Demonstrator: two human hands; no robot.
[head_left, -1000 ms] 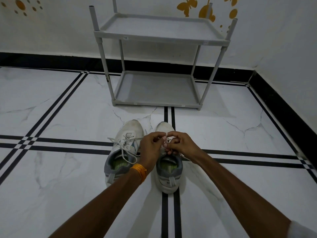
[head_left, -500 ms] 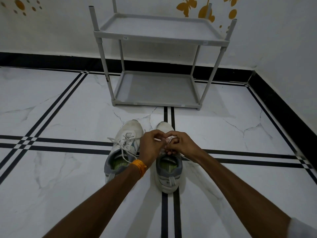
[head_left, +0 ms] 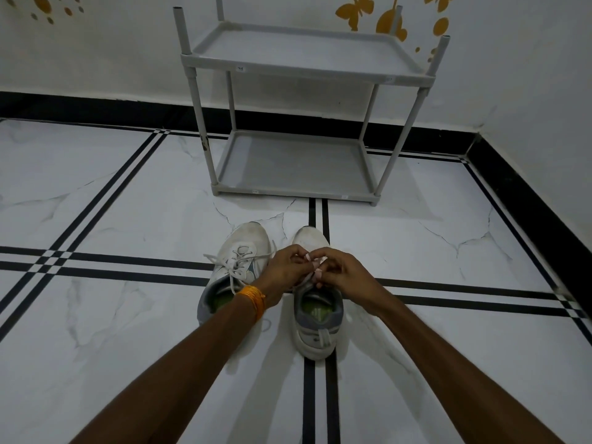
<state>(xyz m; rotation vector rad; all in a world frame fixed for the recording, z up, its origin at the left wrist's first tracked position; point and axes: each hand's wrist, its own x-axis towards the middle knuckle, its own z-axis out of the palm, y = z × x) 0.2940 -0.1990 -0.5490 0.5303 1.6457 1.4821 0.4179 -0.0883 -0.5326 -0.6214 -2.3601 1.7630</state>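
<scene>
Two white and grey sneakers stand side by side on the floor, toes pointing away from me. Over the right sneaker [head_left: 315, 328] my left hand [head_left: 283, 272] and my right hand [head_left: 341, 272] meet, each pinching its white lace [head_left: 312, 261] between curled fingers. Most of that lace is hidden under my fingers. The left sneaker [head_left: 238, 261] lies beside my left wrist, with its laces loose and spread over its tongue. An orange thread band is around my left wrist.
A grey two-tier plastic rack [head_left: 301, 107] stands against the wall just beyond the shoes, both shelves bare. The white marble floor [head_left: 112, 331] has black inlay lines. A black skirting runs along the walls, and the corner is at the right.
My hands have stayed over the right sneaker. The fingers have shifted slightly on the lace, and the two hands are a little further apart than half a second ago.
</scene>
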